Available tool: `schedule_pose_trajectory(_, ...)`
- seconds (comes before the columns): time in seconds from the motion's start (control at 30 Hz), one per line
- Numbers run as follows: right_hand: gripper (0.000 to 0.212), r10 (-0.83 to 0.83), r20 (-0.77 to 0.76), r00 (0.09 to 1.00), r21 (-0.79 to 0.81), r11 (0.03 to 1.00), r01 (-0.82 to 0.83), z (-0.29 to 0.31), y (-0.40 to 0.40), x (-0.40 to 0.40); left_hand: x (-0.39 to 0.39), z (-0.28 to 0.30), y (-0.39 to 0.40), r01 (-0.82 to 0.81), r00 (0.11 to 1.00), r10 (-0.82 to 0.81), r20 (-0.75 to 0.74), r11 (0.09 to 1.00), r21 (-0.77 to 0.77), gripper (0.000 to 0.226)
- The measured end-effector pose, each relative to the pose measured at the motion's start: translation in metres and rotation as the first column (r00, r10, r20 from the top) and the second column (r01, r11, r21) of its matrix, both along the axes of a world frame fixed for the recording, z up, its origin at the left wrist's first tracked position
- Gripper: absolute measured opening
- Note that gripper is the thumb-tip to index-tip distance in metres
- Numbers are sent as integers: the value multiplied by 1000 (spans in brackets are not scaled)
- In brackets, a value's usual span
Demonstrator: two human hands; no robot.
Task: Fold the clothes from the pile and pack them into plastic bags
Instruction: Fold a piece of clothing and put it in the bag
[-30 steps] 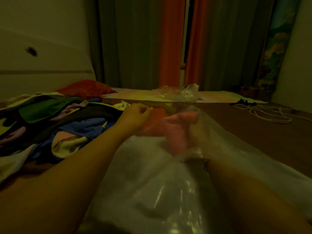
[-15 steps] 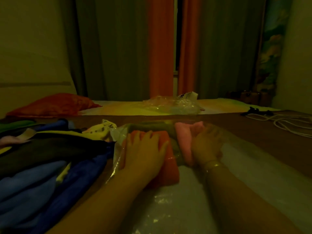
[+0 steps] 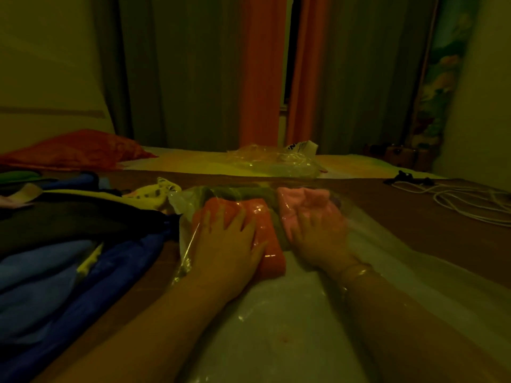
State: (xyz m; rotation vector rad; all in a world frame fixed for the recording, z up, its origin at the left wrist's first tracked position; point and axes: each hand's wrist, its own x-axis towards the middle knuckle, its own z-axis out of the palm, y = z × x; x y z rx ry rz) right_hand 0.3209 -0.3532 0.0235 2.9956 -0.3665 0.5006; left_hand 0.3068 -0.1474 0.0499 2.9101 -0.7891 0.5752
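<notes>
A clear plastic bag [image 3: 276, 313], glossy and crinkled with bright highlights, lies flat on the brown surface [image 3: 414, 217] in front of the person. At its far end sit folded clothes: a soft orange garment [image 3: 262, 217] on the left, a fuzzy pink garment [image 3: 301, 200] on the right, and a dark greenish piece [image 3: 237, 192] behind them. The left hand [image 3: 229, 244] lies palm down on top of the film over the orange bundle, fingers straight and spread. The right hand [image 3: 318, 239] is inside the bag, seen through the film, fingers extended against the pink garment; whether they curl into it cannot be told. Just left of the bag is the pile of unfolded clothes [image 3: 69, 244], blue, black and yellow fabrics in loose layers. Farther back lie crumpled spare plastic bags [image 3: 273, 161], a red cushion [image 3: 72, 150] and coiled white cord [image 3: 456, 194].
</notes>
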Motion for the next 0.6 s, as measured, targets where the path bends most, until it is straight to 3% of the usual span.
schedule_pose_trajectory(0.1,58,19,-52,998,214,977,-7,-3,15,-25,-27,9,6,-14,1000,14,-24,1000,-2,52)
schedule_pose_trajectory(0.27,48,44,-63,997,315,949,-22,-1,43,-111,-115,20,25,-26,998,18,-63,991,-134,47)
schedule_pose_trajectory(0.37,53,68,14,998,471,879,-66,-2,77,-189,-176,19,38,7,998,-22,-67,976,-218,42)
schedule_pose_trajectory(0.43,53,165,40,985,571,806,-158,3,96,-248,-214,19,49,20,993,-58,-100,938,-346,38)
schedule_pose_trajectory(0.53,47,318,-16,948,600,761,-246,9,113,-344,-270,16,64,15,978,-125,-165,840,-542,31)
schedule_pose_trajectory(0.6,33,361,74,929,607,723,-330,7,118,-394,-303,11,74,15,976,-142,-167,803,-596,28)
